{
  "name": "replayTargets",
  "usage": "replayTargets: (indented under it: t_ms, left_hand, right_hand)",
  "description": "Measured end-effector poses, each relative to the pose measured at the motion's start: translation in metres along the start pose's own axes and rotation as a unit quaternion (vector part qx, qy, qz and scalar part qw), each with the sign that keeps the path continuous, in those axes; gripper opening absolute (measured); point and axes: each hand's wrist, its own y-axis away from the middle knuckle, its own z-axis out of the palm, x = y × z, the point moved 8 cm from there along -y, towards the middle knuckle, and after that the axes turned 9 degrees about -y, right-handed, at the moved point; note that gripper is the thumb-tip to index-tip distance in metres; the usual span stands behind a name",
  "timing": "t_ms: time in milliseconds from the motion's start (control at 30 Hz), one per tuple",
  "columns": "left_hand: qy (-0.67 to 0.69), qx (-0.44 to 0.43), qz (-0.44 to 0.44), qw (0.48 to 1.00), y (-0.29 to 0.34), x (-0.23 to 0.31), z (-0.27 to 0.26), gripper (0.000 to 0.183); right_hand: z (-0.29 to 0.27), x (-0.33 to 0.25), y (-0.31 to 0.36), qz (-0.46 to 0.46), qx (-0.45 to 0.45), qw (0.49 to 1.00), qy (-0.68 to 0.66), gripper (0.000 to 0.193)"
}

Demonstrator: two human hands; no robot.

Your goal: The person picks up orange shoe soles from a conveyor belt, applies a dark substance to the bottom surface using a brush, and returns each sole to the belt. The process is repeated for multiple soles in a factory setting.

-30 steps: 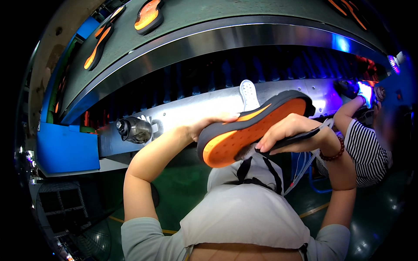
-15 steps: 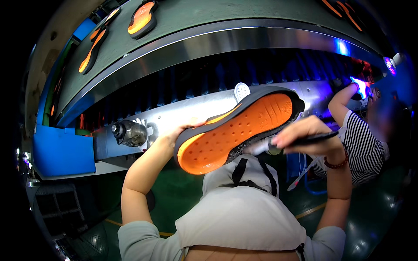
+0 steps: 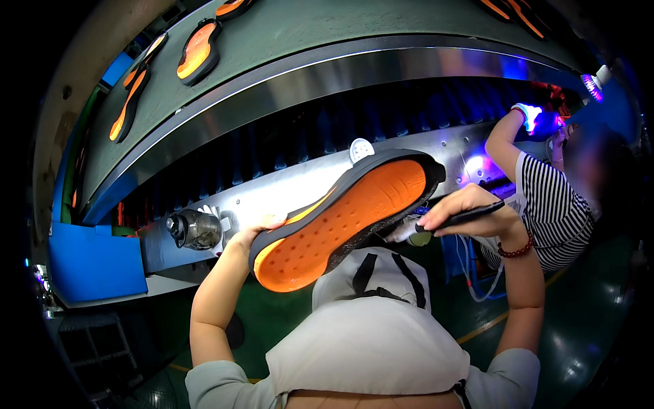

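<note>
My left hand (image 3: 262, 228) is closed on the far-left edge of a shoe sole (image 3: 351, 221), held tilted in front of me. The sole has an orange inner face with small dimples and a black rim. To the right, the fingers of my right hand (image 3: 477, 213) pinch a brush (image 3: 403, 231) with a black handle and pale bristles. The bristle end is beside the sole's near edge, around its middle. Whether it touches the rim I cannot tell.
Beyond a metal ledge runs a green conveyor belt (image 3: 293, 34) carrying several orange-and-black soles (image 3: 199, 52). On the ledge are a dark clear bottle (image 3: 197, 229) and a round gauge (image 3: 361, 149). At right, a co-worker in a striped top (image 3: 555, 208) works under a bright lamp.
The sole and my left hand have shifted slightly left and nearer in view. The brush has moved from over the sole's near edge to just beside it. The soles on the belt have shifted.
</note>
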Motion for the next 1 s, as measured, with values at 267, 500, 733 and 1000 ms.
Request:
replayTargets:
  t_ms: [267,500,733,1000]
  left_hand:
    - [0.034,-0.023,0.027,0.999,-0.01,-0.008,0.013,0.046]
    - [0.169,-0.065,0.073,0.981,-0.052,-0.037,0.063,0.048]
    - [0.186,-0.056,0.073,0.978,-0.053,-0.038,0.071,0.05]
    - [0.156,-0.039,0.066,0.985,-0.058,-0.047,0.022,0.056]
  right_hand:
    - [-0.01,0.019,0.009,0.04,0.075,0.996,-0.012,0.019]
    - [0.038,0.03,-0.024,0.071,0.167,0.964,-0.193,0.015]
    - [-0.053,0.095,0.025,-0.017,0.53,0.846,-0.051,0.014]
    - [0.053,0.076,-0.045,-0.047,0.348,0.932,-0.088,0.017]
